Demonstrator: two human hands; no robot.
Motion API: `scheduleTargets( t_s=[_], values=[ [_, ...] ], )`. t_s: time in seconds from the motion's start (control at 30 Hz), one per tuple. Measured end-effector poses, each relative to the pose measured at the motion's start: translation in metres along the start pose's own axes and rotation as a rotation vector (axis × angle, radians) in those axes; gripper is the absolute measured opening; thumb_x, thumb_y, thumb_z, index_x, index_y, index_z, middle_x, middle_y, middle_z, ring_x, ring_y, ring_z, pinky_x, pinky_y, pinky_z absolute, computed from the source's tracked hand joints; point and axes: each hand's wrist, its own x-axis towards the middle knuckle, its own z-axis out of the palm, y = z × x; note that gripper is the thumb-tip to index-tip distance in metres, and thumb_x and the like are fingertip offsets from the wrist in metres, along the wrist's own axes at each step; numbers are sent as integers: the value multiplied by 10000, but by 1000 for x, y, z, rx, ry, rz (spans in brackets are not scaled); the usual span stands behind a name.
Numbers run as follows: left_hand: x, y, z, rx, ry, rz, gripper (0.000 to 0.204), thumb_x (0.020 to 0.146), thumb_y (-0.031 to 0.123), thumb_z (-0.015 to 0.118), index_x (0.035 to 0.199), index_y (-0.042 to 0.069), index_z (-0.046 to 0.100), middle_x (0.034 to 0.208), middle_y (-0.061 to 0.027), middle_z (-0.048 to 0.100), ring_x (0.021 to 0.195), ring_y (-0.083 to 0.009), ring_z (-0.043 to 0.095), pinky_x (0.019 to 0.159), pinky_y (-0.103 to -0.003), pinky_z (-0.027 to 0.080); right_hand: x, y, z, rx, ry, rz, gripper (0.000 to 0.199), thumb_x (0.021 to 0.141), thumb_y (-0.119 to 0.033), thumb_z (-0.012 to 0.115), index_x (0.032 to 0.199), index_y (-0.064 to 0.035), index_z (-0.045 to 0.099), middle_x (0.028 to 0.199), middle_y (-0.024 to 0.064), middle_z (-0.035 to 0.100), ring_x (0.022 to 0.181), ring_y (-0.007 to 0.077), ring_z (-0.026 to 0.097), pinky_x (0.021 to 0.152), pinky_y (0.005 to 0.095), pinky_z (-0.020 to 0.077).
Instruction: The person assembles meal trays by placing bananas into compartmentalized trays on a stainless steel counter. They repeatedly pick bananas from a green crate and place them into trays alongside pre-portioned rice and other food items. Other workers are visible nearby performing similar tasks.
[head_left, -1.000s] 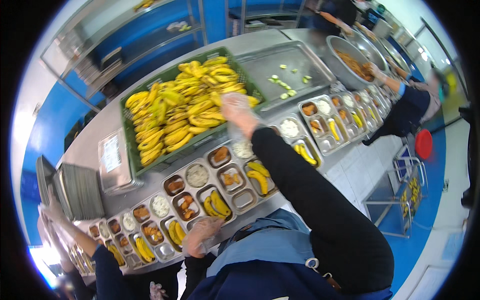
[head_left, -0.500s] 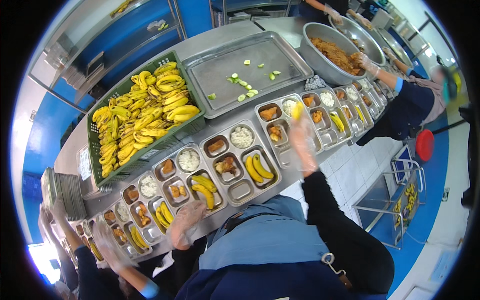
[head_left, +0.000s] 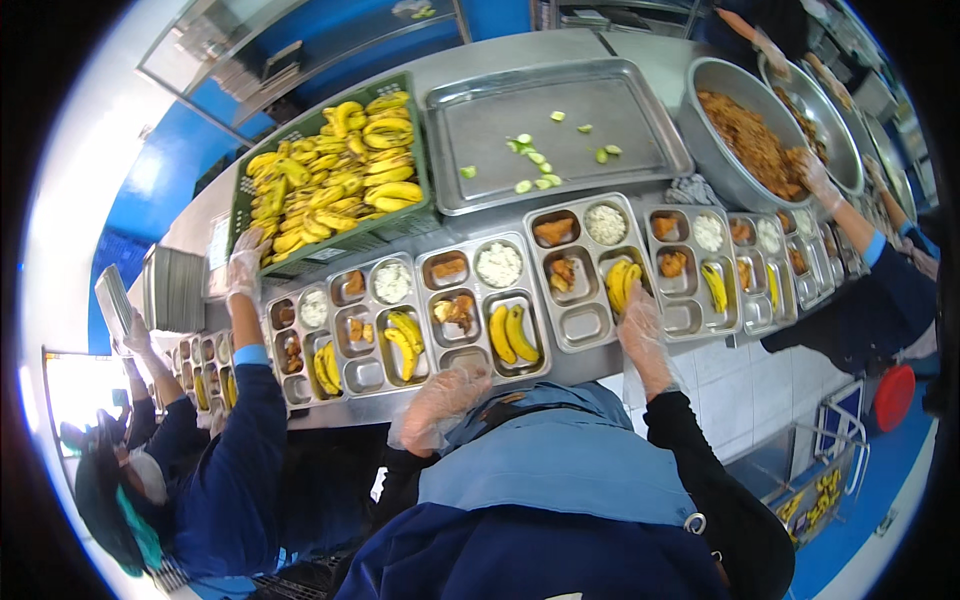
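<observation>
Forward of the right grip point(head_left: 645, 335), bananas point(head_left: 621, 276), held by near ends, inside a steel tray point(head_left: 584, 324)

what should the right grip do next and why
Probably ease the right grip off the bananas: they appear to lie in the tray, lower right, where the neighbouring trays have theirs, and the grip is at their near end.
</observation>
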Motion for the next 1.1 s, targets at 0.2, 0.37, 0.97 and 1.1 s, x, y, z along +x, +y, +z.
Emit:
scheduleTargets(
  t_s=[0.2, 0.37, 0.97, 1.1],
  values=[
    [-6, -29, 13, -18, 12, -5, 506, 965, 433, 544, 1272, 36, 612, 1141, -234, 682, 1078, -381, 650, 942, -428, 484, 45, -64, -60, 141, 223, -461, 380, 874, -123, 625, 1233, -4, 587, 1089, 202, 650, 1081, 393, 601, 906, 474, 493],
    [-24, -29, -2, -35, 5, -88, 512, 958, 428, 559, 1301, 51, 601, 1189, -233, 669, 1128, -376, 632, 983, -421, 471, 161, -226, -37, 448, 139, -634, 308, 888, -150, 644, 1166, -19, 631, 1086, 204, 651, 1036, 400, 616, 907, 474, 501],
    [-62, -174, -59, -222, 282, -97, 495, 944, 404, 566, 1284, 44, 595, 1156, -236, 673, 1097, -378, 641, 957, -431, 483, 277, -385, 35, 208, -301, -703, 306, 749, -97, 621, 1030, 24, 596, 976, 216, 702, 1019, 367, 667, 863, 424, 518],
    [-43, -166, -87, -84, 228, -86, 499, 948, 400, 565, 1298, 44, 582, 1170, -222, 671, 1114, -372, 636, 960, -438, 484, 280, -382, 36, 218, -206, -922, 262, 679, -98, 680, 929, -32, 632, 944, 175, 703, 1005, 336, 670, 828, 404, 527]
  ],
)
